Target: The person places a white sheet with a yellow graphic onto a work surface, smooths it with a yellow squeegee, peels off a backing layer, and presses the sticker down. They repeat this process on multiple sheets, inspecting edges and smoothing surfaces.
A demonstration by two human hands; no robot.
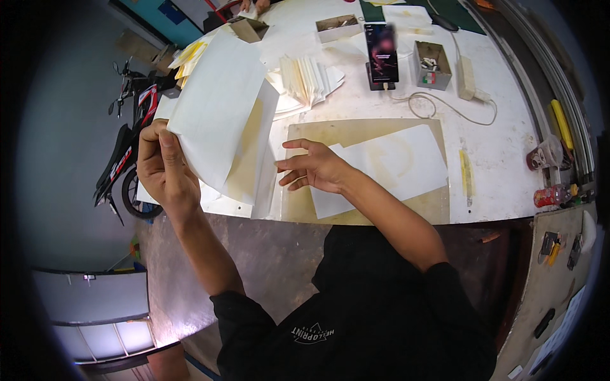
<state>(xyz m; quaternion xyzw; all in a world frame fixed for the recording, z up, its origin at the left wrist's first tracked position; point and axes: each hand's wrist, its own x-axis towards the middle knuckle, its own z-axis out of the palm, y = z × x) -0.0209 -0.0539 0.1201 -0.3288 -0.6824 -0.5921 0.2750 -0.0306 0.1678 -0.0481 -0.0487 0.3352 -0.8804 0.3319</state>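
Note:
My left hand (pixel 166 171) pinches the lower left edge of a large white paper sheet (pixel 213 101) and holds it upright above the table. The sheet is bent or folded, and a yellowish area (pixel 249 143) shows on the layer behind its front face. My right hand (pixel 321 168) has its fingers apart, close to the right edge of the raised paper. Whether its fingertips touch that edge I cannot tell. Under my right wrist, another white sheet (pixel 394 159) with a faint yellowish patch lies askew on a beige mat (pixel 302 134).
Behind the raised paper stands a fanned stack of folded papers (pixel 308 79). A phone (pixel 382 54) on a stand, a small box (pixel 434 66) of bits, a cable and a power strip (pixel 466 77) occupy the far right. A motorbike (pixel 127 143) is at left; another person's hands (pixel 255 6) show far off.

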